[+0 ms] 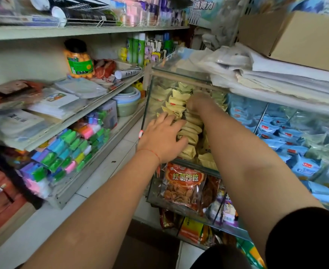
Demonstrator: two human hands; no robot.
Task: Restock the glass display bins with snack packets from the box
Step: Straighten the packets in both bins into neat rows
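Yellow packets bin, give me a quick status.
Left hand flat on yellow packets. Right hand deeper in glass bin, grip unclear. Nothing blocking.

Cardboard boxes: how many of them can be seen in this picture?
1. The cardboard box sits at the upper right, on a stack of white plastic bags above the glass bin. Other boxes may be hidden outside the view.

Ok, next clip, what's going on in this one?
A person is restocking a shop's glass display bin with small pale yellow snack packets. Both bare hands are inside the bin: the left hand lies spread, fingers fairly straight, over the nearer packets, while the right hand reaches deeper with fingers curled among the rows; its grip is too blurred to confirm. The bin looks well filled. A brown cardboard box sits on the stack above.
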